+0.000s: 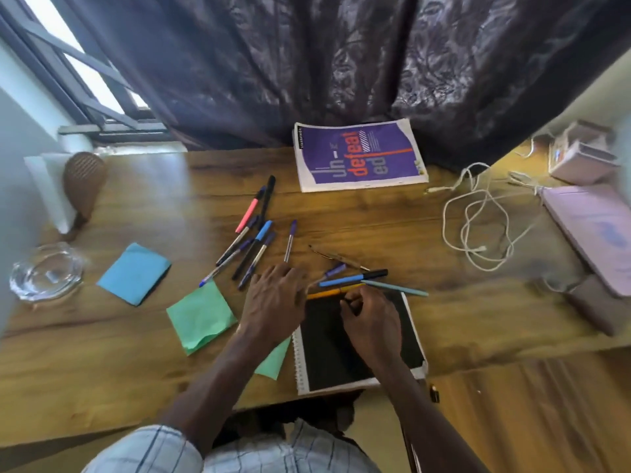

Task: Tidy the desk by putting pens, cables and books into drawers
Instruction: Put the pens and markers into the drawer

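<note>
Nearest the camera, a black spiral notebook [358,339] is laid on the wooden surface [341,216], its lower edge at the front lip. The right hand [372,319] is rested on the notebook's upper part with its fingers curled, and the end of a yellow pen [327,293] appears to be pinched between thumb and forefinger. The left hand [273,302] is spread flat just beside it, fingers nearly straight and nothing gripped, with its tips reaching among the loose pens.

Just beyond the right hand, a blue pen [351,278] with a black cap and a teal pen [396,288] are laid almost parallel to the yellow one. Green paper notes [199,315] and a blue folded sheet [135,273] are seen to the left. A little farther off, a scattered cluster of pens [252,240] is fanned out.

The pens are judged light, stiff and smooth, and likely to roll. They would best be gathered side by side and gripped round the middle of the barrels.

Farther right, a white cable [478,220] is left in loose tangled loops. It is judged soft and floppy, so it would be better coiled and held round the whole bundle.

At the far edge, against the curtain, a purple book [358,155] is laid flat. It looks thin and bendable, best lifted by its spine edge. No drawer can be seen.
</note>
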